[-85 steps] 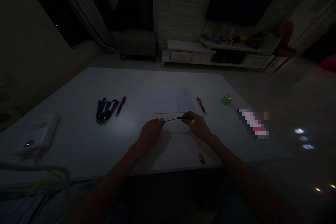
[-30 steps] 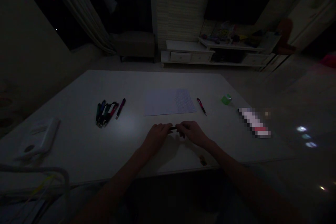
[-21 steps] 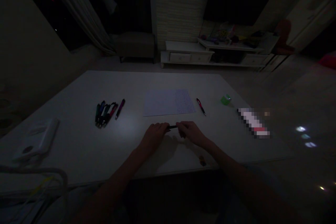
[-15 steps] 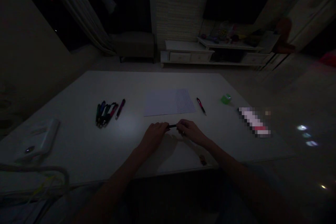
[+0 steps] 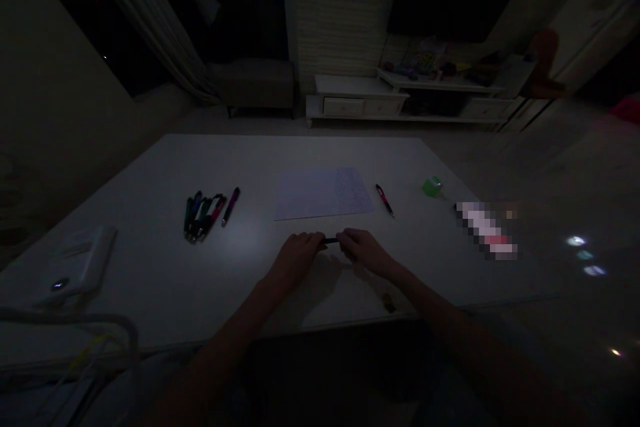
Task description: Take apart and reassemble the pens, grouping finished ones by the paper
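Observation:
Between my two hands a dark pen (image 5: 331, 241) lies level, just above the white table (image 5: 200, 293). My left hand (image 5: 301, 248) is closed around its left end, and my right hand (image 5: 363, 249) pinches its right end. Only the short black middle of the pen shows; the fingers hide the rest. Beyond the hands lies a sheet of paper (image 5: 307, 195) with handwriting on its right part. A pink and black pen (image 5: 385, 200) rests to the right of the sheet.
Several pens (image 5: 203, 217) lie bunched at the left, beside a purple pen (image 5: 231, 207). A white box (image 5: 80, 260) stands at the far left. On the right are a small green container (image 5: 432, 186) and a blurred-out phone-like object (image 5: 485, 230). A small brown object (image 5: 388, 302) sits near the front edge.
Both hands keep hold of the pen in nearly the same place. The fingers of my right hand have shifted slightly around its end. The view has moved a little.

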A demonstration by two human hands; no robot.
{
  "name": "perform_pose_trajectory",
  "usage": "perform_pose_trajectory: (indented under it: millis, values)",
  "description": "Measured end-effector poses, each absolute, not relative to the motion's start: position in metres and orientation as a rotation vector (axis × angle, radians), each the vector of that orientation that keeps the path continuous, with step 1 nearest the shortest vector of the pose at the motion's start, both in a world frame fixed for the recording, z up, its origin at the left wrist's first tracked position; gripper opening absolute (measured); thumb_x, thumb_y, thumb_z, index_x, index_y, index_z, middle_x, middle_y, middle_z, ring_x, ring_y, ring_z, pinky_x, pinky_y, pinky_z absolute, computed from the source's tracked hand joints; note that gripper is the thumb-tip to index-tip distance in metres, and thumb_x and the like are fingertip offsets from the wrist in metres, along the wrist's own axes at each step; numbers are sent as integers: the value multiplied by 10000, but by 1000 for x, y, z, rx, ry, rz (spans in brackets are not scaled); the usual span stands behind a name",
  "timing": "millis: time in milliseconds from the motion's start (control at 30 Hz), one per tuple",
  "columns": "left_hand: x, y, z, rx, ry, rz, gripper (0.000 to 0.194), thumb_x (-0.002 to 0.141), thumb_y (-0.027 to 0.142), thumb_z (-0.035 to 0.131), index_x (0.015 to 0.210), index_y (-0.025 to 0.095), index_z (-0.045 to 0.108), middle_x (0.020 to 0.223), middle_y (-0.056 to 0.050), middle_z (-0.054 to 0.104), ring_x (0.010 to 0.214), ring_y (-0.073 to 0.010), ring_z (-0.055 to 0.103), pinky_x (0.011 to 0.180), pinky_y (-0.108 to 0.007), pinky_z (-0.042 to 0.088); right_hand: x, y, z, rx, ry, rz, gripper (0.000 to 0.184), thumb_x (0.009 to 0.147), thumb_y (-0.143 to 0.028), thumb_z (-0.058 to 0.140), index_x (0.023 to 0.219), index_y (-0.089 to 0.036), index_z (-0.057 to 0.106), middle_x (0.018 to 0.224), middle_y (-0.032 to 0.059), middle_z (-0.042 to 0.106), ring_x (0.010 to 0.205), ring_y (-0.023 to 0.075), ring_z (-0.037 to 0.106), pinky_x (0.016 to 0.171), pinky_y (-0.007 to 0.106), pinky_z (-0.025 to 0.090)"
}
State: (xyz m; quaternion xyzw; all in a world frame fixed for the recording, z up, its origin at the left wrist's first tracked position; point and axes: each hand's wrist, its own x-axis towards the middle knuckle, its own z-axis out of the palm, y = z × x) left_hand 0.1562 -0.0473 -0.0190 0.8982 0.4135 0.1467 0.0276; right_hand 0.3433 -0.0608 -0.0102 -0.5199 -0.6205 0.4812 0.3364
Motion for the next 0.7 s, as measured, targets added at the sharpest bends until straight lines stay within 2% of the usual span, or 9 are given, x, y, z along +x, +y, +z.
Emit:
perform_pose_trajectory:
  millis: [100, 200, 333, 433, 500, 600, 700]
  values:
    - [157, -48, -17, 2791, 1249, 449, 144, 904, 264, 427, 1006, 182, 487, 873, -35, 629, 789, -174, 572, 686, -296, 373, 344, -62, -7, -1402, -1651, 1240, 558, 842, -581, 321, 492, -165, 452, 412, -23, 419, 400, 81, 395, 443, 214, 321]
    - [156, -49, -17, 2790, 1263, 450, 136, 902, 271, 433, 980, 179, 496, 858, -35, 628, 784, -175, 573, 684, -296, 374, 346, -62, -5, -1362, -1686, 1208, 474, 812, -556, 423, 562, -160, 498, 478, -17, 482, 449, 88, 435, 463, 208, 337]
    - [155, -48, -19, 2818, 1234, 472, 144, 901, 273, 436, 990, 178, 496, 877, -38, 628, 793, -175, 572, 693, -298, 376, 347, -62, -1, -1334, -1631, 1309, 499, 850, -534, 345, 547, -162, 482, 440, -23, 442, 403, 83, 397, 431, 212, 312]
    - [154, -48, -20, 2817, 1237, 495, 160, 908, 284, 419, 993, 174, 497, 862, -38, 627, 784, -172, 568, 686, -296, 372, 347, -62, 0, -1283, -1706, 1236, 398, 805, -504, 466, 625, -156, 536, 533, -10, 519, 475, 90, 454, 485, 212, 348]
    - [154, -47, -19, 2838, 1215, 522, 166, 915, 287, 400, 982, 174, 503, 851, -39, 626, 778, -168, 564, 684, -295, 366, 345, -62, -3, -1275, -1696, 1235, 421, 810, -503, 458, 565, -163, 498, 487, -23, 482, 459, 86, 434, 492, 216, 344]
    - [153, -48, -17, 2911, 1188, 538, 178, 923, 279, 379, 933, 170, 520, 820, -47, 623, 769, -169, 555, 685, -304, 353, 341, -63, -10, -1340, -1542, 1383, 517, 853, -532, 330, 482, -180, 406, 382, -46, 359, 370, 79, 346, 430, 223, 295]
    - [152, -48, -16, 2926, 1208, 509, 170, 921, 272, 384, 909, 170, 520, 800, -43, 622, 753, -172, 549, 674, -309, 343, 340, -64, -13, -1350, -1589, 1363, 480, 836, -534, 378, 557, -161, 496, 443, -29, 441, 414, 86, 401, 443, 218, 315]
